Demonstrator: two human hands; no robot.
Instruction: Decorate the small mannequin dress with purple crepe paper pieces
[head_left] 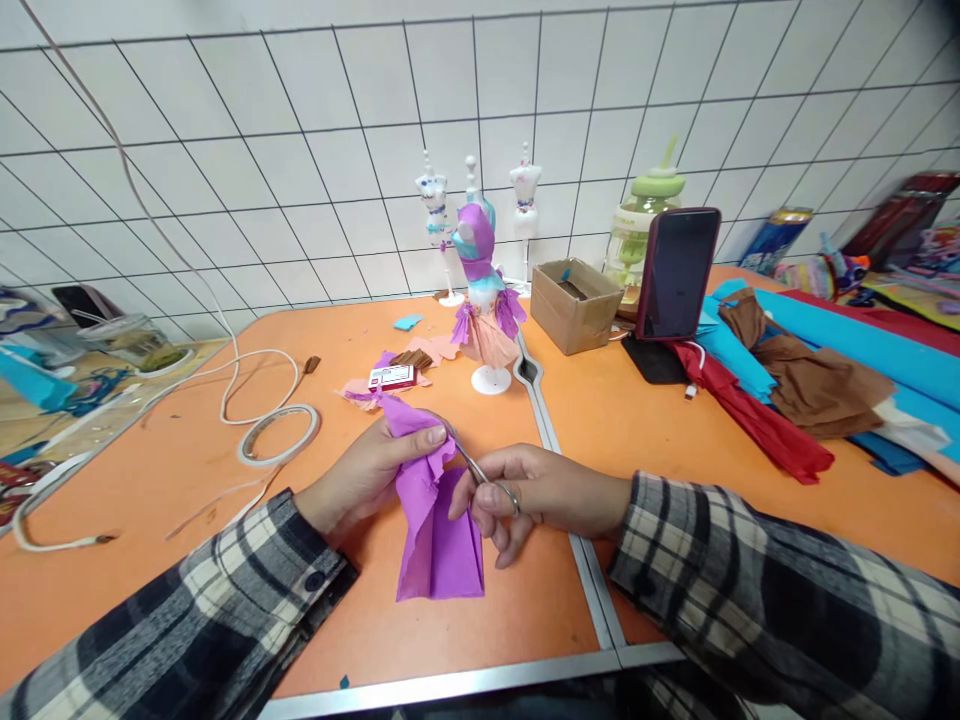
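Note:
Purple crepe paper (457, 560) hangs folded from my left hand (367, 465), whose thumb presses on its upper part. My right hand (525, 490) grips a pair of metal scissors (472, 465), with a finger loop showing by the thumb. The scissor blades reach up to the paper's right edge near my left thumb; part of them is hidden behind the paper. Beyond my hands a small dress form (480, 260) stands upright on a white base, wearing purple and blue paper on top and a peach paper skirt.
Paper scraps and a small red-and-white box (392, 377) lie behind my left hand. A tape roll (279, 434) and white cables sit to the left. Further right are a cardboard box (574, 310), an upright phone (679, 275), a green-lidded bottle (649, 215) and coloured paper (814, 375).

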